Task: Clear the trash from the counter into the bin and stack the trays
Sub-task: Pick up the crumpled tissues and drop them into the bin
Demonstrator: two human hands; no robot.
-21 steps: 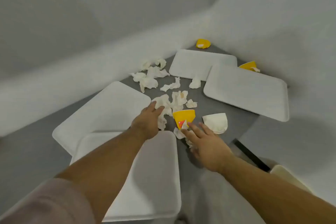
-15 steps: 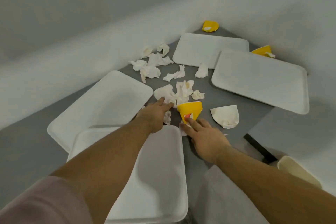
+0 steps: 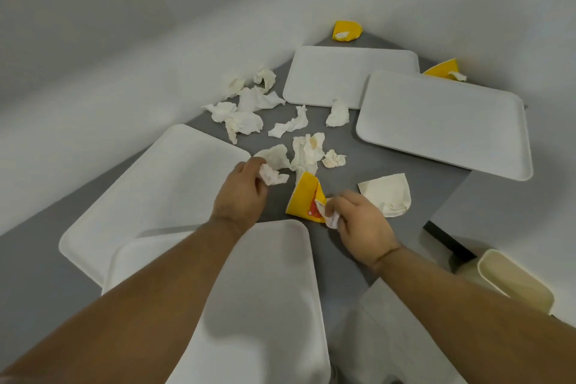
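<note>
Several white trays lie on the grey counter point(image 3: 367, 146): one nearest me point(image 3: 265, 305), one at the left point(image 3: 156, 190), two at the back right point(image 3: 352, 75) point(image 3: 445, 121). Crumpled white napkins point(image 3: 246, 118) are scattered in the middle. My left hand point(image 3: 241, 193) is shut on a crumpled napkin point(image 3: 272, 176). My right hand point(image 3: 358, 221) pinches a small crumpled napkin point(image 3: 330, 220) beside a flattened yellow cup point(image 3: 304, 199). A flattened white cup point(image 3: 388, 193) lies to the right.
Two more crushed yellow cups sit at the back, one in the far corner point(image 3: 347, 30) and one behind the right tray point(image 3: 444, 69). A cream bin point(image 3: 514, 280) stands below the counter edge at the lower right. White walls enclose the counter corner.
Both hands have closed on paper: the left lifted a napkin from the pile, the right picked up a small napkin next to the yellow cup, which now stands tilted.
</note>
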